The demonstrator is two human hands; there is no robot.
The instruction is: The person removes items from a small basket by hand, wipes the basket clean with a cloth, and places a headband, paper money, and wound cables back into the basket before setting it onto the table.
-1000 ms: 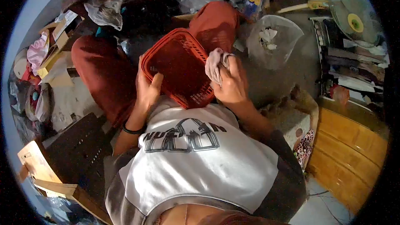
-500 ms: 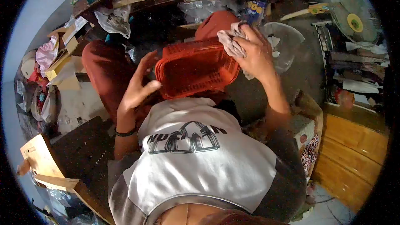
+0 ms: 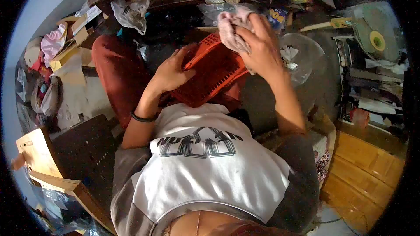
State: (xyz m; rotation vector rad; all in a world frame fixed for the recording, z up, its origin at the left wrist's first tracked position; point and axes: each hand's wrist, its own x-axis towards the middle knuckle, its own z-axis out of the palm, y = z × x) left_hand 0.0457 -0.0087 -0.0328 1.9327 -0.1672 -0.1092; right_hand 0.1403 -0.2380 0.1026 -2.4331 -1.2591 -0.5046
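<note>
A red plastic basket [image 3: 210, 67] with slotted sides is tilted over my lap, in front of the white shirt. My left hand [image 3: 173, 72] is closed on the basket's left side, its thumb towards the inside and the fingertips partly hidden by the wall. In my right hand [image 3: 260, 50] a crumpled pale pink cloth [image 3: 232, 28] is bunched between thumb and fingers. The cloth is at the basket's far right rim; whether it presses on the plastic I cannot tell.
A clear plastic bag [image 3: 299, 57] with white scraps lies right of my right hand, near a standing fan [image 3: 376, 39]. Wooden drawers [image 3: 363, 170] are at the lower right. Cardboard boxes [image 3: 72, 57] and a wooden board [image 3: 41, 150] are on the left.
My left hand has gone from spread fingers beside the basket to a grip on its left side. The basket has turned and tilted. My right hand and the cloth moved slightly up and left.
</note>
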